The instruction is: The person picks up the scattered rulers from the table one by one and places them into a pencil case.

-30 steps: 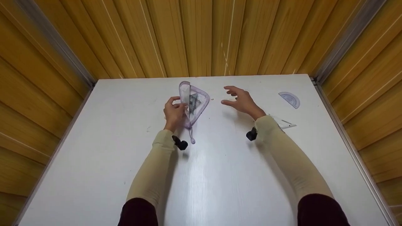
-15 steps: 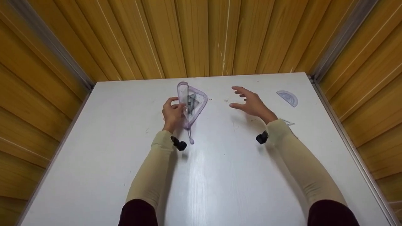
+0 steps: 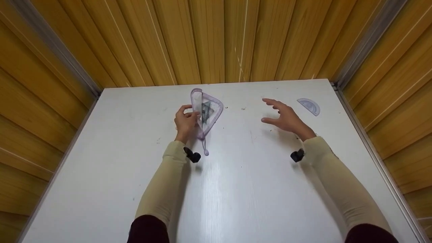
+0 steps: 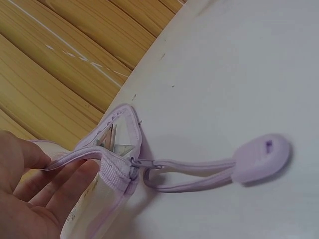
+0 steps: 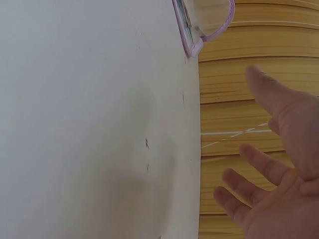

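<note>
Currently, the left hand (image 3: 185, 123) pinches one side of the lilac-trimmed pouch (image 3: 213, 115), its mouth parted, near the far edge of the counter (image 3: 236, 192); the right hand (image 3: 285, 117), thumb and fingers wide apart, hovers near the protractor (image 3: 309, 106) toward the far right corner.

A: How do we find the head view's light?
B: Fairly bright, though we see the wooden wall (image 3: 209, 40) look dimmer than the white table (image 3: 249, 189), where a pale glare streak runs down the middle.
A: Shadows?
B: Soft ones along the inner sides of the sleeves (image 3: 158, 192); in the right wrist view we notice a hazy one spreading over the tabletop.
A: Distortion, blur?
B: There the planks bow toward the upper right corner, and in the head view we cannot make out fine detail inside the pouch (image 3: 216, 109).
</note>
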Tool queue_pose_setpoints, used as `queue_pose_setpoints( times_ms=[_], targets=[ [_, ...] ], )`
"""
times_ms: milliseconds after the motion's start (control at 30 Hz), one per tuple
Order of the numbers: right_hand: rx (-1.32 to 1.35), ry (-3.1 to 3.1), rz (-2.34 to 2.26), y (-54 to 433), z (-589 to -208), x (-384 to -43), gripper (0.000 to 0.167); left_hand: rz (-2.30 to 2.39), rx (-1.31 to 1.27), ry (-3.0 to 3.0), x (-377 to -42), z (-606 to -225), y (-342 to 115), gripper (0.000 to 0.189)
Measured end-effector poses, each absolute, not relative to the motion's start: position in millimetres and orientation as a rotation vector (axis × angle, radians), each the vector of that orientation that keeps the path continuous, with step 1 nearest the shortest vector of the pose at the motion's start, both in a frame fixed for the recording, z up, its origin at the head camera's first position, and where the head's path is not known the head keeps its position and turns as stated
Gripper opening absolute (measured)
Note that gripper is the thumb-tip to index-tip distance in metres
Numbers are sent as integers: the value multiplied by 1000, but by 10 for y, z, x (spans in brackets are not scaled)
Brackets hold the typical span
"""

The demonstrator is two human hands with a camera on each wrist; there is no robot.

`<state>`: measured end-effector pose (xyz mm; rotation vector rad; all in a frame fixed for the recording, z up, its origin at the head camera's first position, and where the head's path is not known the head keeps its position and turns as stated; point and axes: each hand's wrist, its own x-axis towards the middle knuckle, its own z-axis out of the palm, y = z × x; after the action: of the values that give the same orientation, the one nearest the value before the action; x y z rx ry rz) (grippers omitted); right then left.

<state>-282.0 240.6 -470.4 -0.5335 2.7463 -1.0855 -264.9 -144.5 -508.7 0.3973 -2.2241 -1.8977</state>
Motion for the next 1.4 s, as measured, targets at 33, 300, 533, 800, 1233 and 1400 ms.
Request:
queue_pose_setpoints(
  times_ms=[33,300,533,800,1233,1400],
  targets=[
    [-525,2749,-1079,2435,-4706,-2813,84,-1900,399,-2223,-2647,-5082,-1446,37],
    [-506,2773,-1053,2667,-4730,-2754,86,-1918,413,-2215,-2651,-5065,-1439,37],
    [-460,2779,-1035,2862,-4767,-2681,97,-1939,395,-2194,-2647,-5089,-1430,35],
    [-406,2756,-1028,3057,-4792,-2635,105,-1967,397,-2160,-2642,-5085,-1425,33],
    [-359,2720,-940,3242,-4824,-2607,117,-1984,365,-2154,-2660,-5085,-1424,35],
    [-365,2710,-892,3280,-4842,-2599,117,-1993,390,-2143,-2661,-5082,-1428,35]
  ],
)
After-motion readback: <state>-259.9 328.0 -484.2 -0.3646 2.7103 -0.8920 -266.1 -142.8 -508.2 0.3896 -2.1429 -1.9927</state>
